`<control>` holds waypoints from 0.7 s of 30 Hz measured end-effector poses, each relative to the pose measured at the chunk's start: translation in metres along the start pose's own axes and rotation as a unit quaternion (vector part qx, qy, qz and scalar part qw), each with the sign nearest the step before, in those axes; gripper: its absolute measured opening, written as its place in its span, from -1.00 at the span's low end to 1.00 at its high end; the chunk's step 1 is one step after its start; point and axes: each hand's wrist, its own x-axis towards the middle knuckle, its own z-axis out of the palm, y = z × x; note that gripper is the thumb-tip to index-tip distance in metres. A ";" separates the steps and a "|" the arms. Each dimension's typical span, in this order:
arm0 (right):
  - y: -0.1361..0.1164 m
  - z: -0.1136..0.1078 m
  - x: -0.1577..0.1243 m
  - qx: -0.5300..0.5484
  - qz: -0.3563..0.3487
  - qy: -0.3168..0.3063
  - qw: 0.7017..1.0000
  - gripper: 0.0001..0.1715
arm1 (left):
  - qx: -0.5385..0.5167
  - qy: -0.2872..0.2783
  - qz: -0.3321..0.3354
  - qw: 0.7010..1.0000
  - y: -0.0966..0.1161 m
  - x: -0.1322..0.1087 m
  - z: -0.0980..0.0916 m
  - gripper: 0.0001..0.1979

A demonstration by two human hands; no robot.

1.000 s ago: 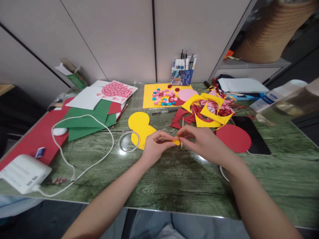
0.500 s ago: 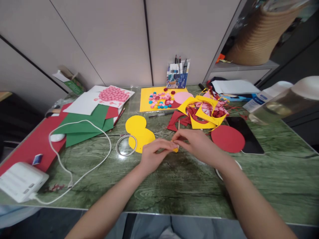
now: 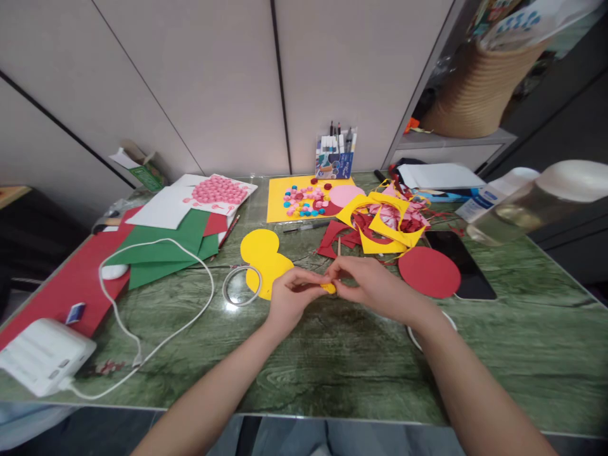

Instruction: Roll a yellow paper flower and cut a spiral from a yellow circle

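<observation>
A small yellow piece [image 3: 328,288], probably paper, is pinched between the fingertips of my left hand [image 3: 297,294] and my right hand [image 3: 358,278]. Both hands meet over the middle of the table, and their fingers partly cover the piece. A thin pale stick [image 3: 339,246] rises just behind my right fingers; I cannot tell whether they hold it. Left of my left hand lie two overlapping yellow paper circles [image 3: 266,269], with a roll of clear tape [image 3: 242,285] resting against their edge. To the right of my right hand is a red paper circle [image 3: 430,272], partly over a black tablet [image 3: 468,269].
Behind my hands are yellow and red paper offcuts [image 3: 384,231] and a yellow sheet [image 3: 278,202] bearing small coloured paper balls. Green sheets [image 3: 161,253], a white cable [image 3: 178,329] and a white charger box [image 3: 45,354] occupy the left. A clear bottle [image 3: 536,202] stands at right.
My fingertips have drawn closer together around the small yellow piece, which now appears flatter. The whole view has shifted slightly; the other things on the table stay put.
</observation>
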 end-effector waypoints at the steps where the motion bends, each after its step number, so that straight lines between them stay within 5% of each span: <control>1: 0.000 0.000 0.000 0.006 -0.004 0.001 1.000 -0.94 | -0.033 0.008 -0.023 0.999 0.000 0.001 0.001 -0.76; 6: 0.002 -0.002 0.002 0.024 -0.033 0.011 0.999 -0.91 | -0.163 0.021 -0.139 0.977 -0.002 0.003 0.001 -0.66; 13: -0.001 0.000 0.003 0.046 -0.090 0.067 0.993 -0.88 | -0.242 0.018 -0.184 0.953 -0.002 0.005 -0.003 -0.64; 18: 0.013 -0.006 0.006 0.006 -0.063 0.236 0.970 -0.93 | -0.217 0.039 -0.176 0.959 0.004 0.006 -0.004 -0.62; 21: 0.037 -0.015 0.008 -0.171 0.072 0.338 0.923 -0.73 | -0.190 0.042 -0.169 0.966 0.005 0.006 -0.004 -0.63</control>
